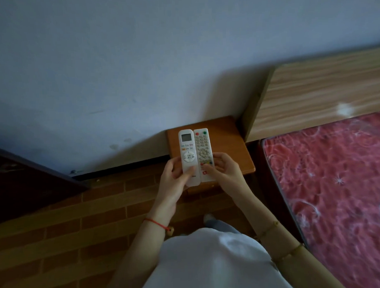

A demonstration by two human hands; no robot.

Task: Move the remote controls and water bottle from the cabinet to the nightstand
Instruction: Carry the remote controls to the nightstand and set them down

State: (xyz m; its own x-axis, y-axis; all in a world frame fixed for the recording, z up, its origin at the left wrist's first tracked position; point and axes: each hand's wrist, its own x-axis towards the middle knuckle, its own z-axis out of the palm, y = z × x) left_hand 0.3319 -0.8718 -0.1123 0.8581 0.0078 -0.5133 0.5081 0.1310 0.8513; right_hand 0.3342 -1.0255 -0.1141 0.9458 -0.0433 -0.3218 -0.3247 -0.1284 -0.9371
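Observation:
Two white remote controls lie side by side above the small brown wooden nightstand (225, 134). The left remote (187, 148) has a small screen and a round dial; my left hand (175, 176) grips its lower end with the thumb across its face. The right remote (203, 147) has red and green top buttons and many keys; my right hand (223, 168) holds its lower end with the thumb on the buttons. I cannot tell whether the remotes touch the nightstand top. No water bottle or cabinet is in view.
The nightstand stands against a pale wall, right beside a wooden headboard (325, 91). A bed with a red patterned cover (336, 171) fills the right side. Brick-pattern flooring (80, 223) lies to the left, and a dark door edge (24, 182) is at far left.

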